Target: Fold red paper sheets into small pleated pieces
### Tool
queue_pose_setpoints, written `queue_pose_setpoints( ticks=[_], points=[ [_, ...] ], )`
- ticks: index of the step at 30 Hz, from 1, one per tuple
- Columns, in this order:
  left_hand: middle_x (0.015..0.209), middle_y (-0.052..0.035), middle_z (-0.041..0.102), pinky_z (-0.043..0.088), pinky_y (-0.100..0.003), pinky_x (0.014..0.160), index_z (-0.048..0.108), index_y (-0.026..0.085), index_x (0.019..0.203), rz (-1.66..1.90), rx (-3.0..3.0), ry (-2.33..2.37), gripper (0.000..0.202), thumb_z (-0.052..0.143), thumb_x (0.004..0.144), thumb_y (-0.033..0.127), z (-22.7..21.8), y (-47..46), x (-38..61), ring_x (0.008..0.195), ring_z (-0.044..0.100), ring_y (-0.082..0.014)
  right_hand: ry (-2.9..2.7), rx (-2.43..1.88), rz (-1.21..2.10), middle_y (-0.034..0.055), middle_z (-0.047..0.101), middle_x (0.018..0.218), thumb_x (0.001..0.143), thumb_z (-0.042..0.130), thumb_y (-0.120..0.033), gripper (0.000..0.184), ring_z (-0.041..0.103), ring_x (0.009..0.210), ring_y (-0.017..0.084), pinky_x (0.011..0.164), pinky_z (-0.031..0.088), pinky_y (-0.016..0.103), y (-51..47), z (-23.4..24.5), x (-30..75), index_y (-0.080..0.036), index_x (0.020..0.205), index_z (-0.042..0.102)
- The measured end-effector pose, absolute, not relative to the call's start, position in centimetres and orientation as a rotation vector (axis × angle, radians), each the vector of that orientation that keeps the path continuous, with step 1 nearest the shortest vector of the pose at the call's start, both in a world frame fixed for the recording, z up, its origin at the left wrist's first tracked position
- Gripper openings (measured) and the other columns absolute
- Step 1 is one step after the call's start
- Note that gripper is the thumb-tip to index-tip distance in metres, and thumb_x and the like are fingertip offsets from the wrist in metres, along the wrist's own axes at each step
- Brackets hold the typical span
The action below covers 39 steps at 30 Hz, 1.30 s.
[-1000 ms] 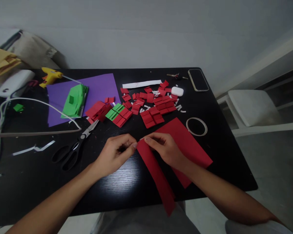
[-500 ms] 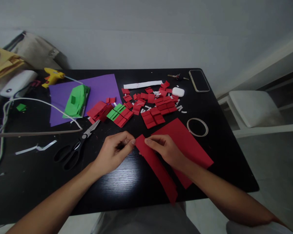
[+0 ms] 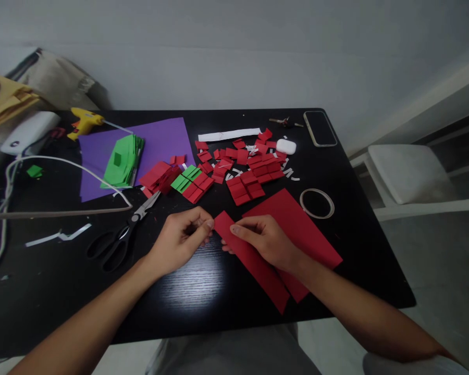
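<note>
Both hands pinch the far end of a long red paper strip (image 3: 258, 268) near the front of the black table (image 3: 62, 281). My left hand (image 3: 182, 240) grips its left corner with thumb and forefinger. My right hand (image 3: 263, 239) lies on top of the strip with its fingers closed on the edge. The strip runs back toward me and overlaps a larger red sheet (image 3: 300, 229) lying flat under my right hand.
Black scissors (image 3: 119, 237) lie left of my hands. Behind are several small red squares (image 3: 246, 166), green pieces (image 3: 122, 160) on a purple sheet (image 3: 160, 140), a glue gun (image 3: 84, 122), a tape ring (image 3: 317, 202), an earbud case (image 3: 285, 146) and a phone (image 3: 319, 128).
The red strip has slid up onto the table, away from the front edge, and lies flatter. Both hands stayed at its far end, shifting slightly away from me.
</note>
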State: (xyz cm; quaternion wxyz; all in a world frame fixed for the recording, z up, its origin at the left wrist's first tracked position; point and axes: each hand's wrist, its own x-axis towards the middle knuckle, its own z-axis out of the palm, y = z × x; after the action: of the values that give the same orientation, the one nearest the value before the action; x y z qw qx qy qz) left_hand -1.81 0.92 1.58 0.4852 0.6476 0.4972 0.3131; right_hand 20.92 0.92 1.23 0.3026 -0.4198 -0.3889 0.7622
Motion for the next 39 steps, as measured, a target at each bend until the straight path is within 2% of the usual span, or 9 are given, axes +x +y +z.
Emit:
queue_pose_setpoints(
  ticks=[3,8,13,18,23,28,32,36,39],
  points=[
    [0.067,0.0009,0.065,0.046,-0.022,0.058,0.064,0.017,0.083,0.674,1.593,1.219,0.029,0.057,0.102,0.038,1.7,1.1,-2.0,0.062,0.061,-0.0125,-1.118,-1.099,1.983,0.0060,0.083,0.083,0.087,0.081,-0.050,0.033,0.081,0.078,0.022,0.080,0.063,0.035,0.9,1.0,20.9,-0.018,0.091,0.082],
    [0.070,0.0030,0.063,0.044,-0.022,0.059,0.067,0.017,0.094,0.682,1.478,1.171,0.027,0.065,0.099,0.044,1.6,0.7,-1.1,0.063,0.058,-0.0116,-1.336,-1.074,1.903,0.0058,0.083,0.085,0.094,0.074,-0.045,0.029,0.079,0.083,0.022,0.083,0.060,0.034,0.4,0.8,20.5,-0.017,0.091,0.082],
    [0.064,0.0037,0.060,0.043,-0.021,0.057,0.067,0.016,0.084,0.731,1.423,1.148,0.029,0.067,0.097,0.042,1.4,0.5,-0.7,0.058,0.055,-0.0102,-1.469,-1.128,1.803,0.0049,0.082,0.087,0.095,0.069,-0.039,0.026,0.076,0.082,0.022,0.076,0.056,0.032,0.3,1.0,20.5,-0.018,0.090,0.083],
    [0.062,0.0035,0.060,0.044,-0.021,0.057,0.067,0.016,0.083,0.773,1.392,1.178,0.031,0.071,0.094,0.044,1.7,1.2,-1.5,0.057,0.053,-0.0103,-1.408,-1.099,1.915,0.0059,0.082,0.083,0.095,0.071,-0.041,0.027,0.078,0.080,0.022,0.076,0.057,0.033,0.7,1.2,21.0,-0.016,0.090,0.081],
    [0.064,0.0045,0.055,0.038,-0.021,0.056,0.065,0.016,0.083,0.695,1.500,1.205,0.029,0.065,0.098,0.041,1.9,1.5,-2.1,0.058,0.048,-0.0093,-1.441,-1.099,1.970,0.0055,0.082,0.079,0.096,0.072,-0.042,0.027,0.078,0.078,0.021,0.073,0.056,0.030,0.8,1.3,21.3,-0.016,0.088,0.079],
    [0.077,0.0009,0.067,0.043,-0.022,0.061,0.073,0.017,0.096,0.534,1.581,1.132,0.026,0.066,0.098,0.041,2.0,1.4,-2.3,0.067,0.058,-0.0116,-1.617,-1.141,1.843,0.0040,0.081,0.082,0.098,0.068,-0.036,0.024,0.075,0.078,0.019,0.069,0.050,0.028,0.6,1.1,21.2,-0.017,0.095,0.081],
    [0.073,0.0009,0.067,0.045,-0.022,0.060,0.075,0.017,0.093,0.497,1.583,1.123,0.029,0.065,0.099,0.044,2.0,1.6,-2.7,0.063,0.059,-0.0116,-1.642,-1.135,1.832,0.0028,0.080,0.084,0.097,0.069,-0.036,0.023,0.072,0.076,0.017,0.065,0.047,0.027,0.8,1.2,21.3,-0.018,0.095,0.082],
    [0.075,0.0006,0.068,0.043,-0.021,0.060,0.076,0.017,0.091,0.530,1.616,1.163,0.027,0.068,0.097,0.042,2.7,2.1,-3.6,0.065,0.057,-0.0109,-1.538,-1.130,2.030,0.0048,0.082,0.081,0.096,0.071,-0.041,0.027,0.075,0.074,0.018,0.067,0.052,0.027,1.3,1.8,21.7,-0.016,0.091,0.081],
    [0.071,0.0009,0.067,0.042,-0.020,0.058,0.075,0.016,0.087,0.454,1.630,1.125,0.026,0.068,0.096,0.039,3.3,2.3,-3.9,0.063,0.056,-0.0106,-1.575,-1.161,2.052,0.0050,0.082,0.079,0.095,0.073,-0.039,0.025,0.077,0.075,0.019,0.067,0.053,0.026,1.4,2.1,21.8,-0.016,0.090,0.081]
  ],
)
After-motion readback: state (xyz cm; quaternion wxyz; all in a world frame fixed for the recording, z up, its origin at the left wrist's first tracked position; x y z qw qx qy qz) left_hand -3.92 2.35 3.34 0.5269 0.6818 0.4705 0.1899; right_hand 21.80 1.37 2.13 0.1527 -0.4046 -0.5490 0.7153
